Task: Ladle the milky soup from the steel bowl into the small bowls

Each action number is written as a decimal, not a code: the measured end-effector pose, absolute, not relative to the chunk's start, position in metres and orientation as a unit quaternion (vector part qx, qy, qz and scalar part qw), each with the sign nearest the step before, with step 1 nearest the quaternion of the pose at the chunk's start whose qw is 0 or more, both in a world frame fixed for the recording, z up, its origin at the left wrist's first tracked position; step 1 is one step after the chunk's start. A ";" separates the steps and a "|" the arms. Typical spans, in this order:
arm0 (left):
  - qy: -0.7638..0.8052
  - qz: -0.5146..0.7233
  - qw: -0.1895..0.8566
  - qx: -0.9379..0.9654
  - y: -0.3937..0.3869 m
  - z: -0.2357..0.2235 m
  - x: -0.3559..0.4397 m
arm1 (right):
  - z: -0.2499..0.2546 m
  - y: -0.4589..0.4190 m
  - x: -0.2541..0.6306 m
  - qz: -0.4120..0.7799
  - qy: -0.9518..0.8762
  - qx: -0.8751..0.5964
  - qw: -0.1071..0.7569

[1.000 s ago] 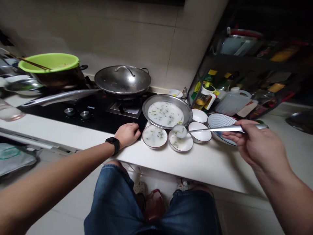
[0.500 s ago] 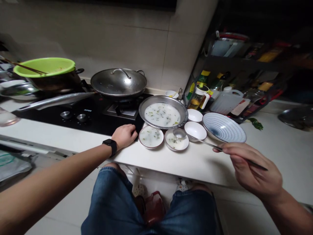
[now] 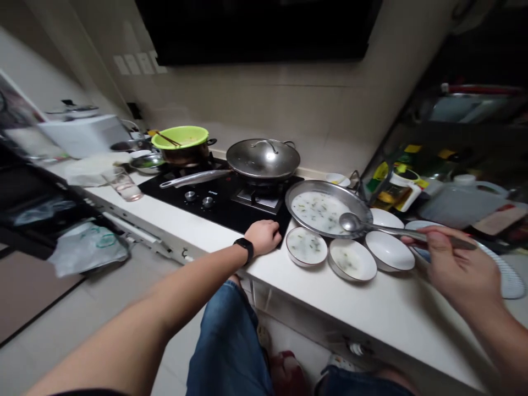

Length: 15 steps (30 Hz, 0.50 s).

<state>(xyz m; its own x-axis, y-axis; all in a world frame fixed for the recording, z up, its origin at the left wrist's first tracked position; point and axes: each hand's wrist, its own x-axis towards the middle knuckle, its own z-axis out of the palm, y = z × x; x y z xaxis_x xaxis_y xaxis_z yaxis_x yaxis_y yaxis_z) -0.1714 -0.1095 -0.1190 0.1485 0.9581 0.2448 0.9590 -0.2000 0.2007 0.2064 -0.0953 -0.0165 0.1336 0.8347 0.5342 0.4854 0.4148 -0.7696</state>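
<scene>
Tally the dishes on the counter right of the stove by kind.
Steel basin of milky soup: 1
White bowls of milky soup: 2
Plain white bowls, nothing visible inside: 2
Blue-and-white bowl: 1
Small white dish: 1
Total: 7

Lidded wok (image 3: 263, 159) on black gas hob (image 3: 218, 208)

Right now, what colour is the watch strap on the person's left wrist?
The watch strap is black, shown clearly in the head view.

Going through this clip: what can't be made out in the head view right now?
- Contents of the pan: hidden by the steel lid.
- Blue-and-white bowl: mostly hidden by the right hand.
- Items on the dark shelf: too dim and blurred.
</scene>
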 end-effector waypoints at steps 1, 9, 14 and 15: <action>-0.633 -0.162 0.002 -0.757 -0.110 -0.119 -0.172 | -0.018 -0.093 0.205 0.188 -0.619 -0.520 0.557; -0.630 -0.163 0.016 -0.759 -0.108 -0.123 -0.174 | -0.027 -0.073 0.208 0.251 -0.593 -0.494 0.584; -0.637 -0.145 0.017 -0.757 -0.110 -0.121 -0.173 | -0.036 -0.065 0.210 0.256 -0.618 -0.486 0.562; -0.637 -0.143 0.018 -0.757 -0.110 -0.121 -0.173 | -0.037 -0.063 0.210 0.260 -0.615 -0.488 0.563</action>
<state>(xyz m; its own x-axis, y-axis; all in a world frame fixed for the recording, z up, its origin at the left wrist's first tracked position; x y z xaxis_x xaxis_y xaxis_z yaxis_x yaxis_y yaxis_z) -0.1729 -0.1099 -0.1206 0.1466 0.9597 0.2397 0.9702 -0.1868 0.1546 0.2105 -0.0634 -0.0375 0.1099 0.8918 0.4388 0.3072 0.3894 -0.8683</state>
